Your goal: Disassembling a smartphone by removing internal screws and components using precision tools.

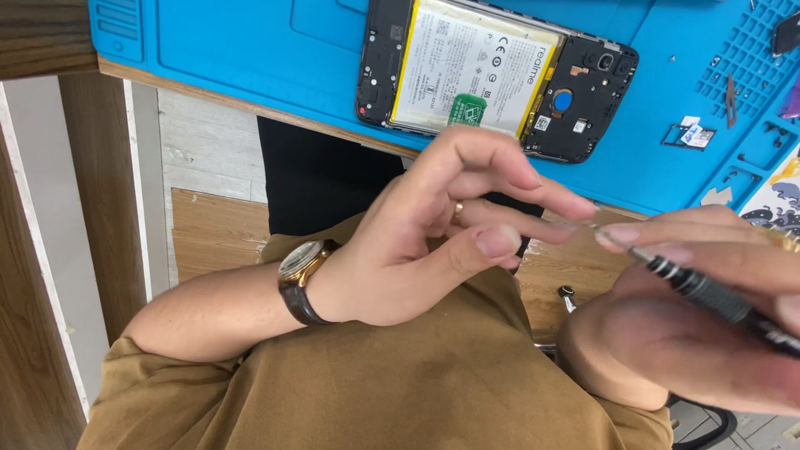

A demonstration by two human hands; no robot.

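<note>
Left hand [433,242] half curled, fingertips pinching at screwdriver tip, anything held too small to tell. Right hand [700,325] closed round black screwdriver [708,292]. Both off mat, above lap: tiny part likely lost if dropped. Opened phone [496,79] on blue mat [250,42], battery exposed.

The light was bright and even, with soft, weak shadows. The right hand [708,317] and its screwdriver [708,292] were close and blurred. The phone [496,79] stayed sharp, with slight glare on its battery [475,71].
</note>
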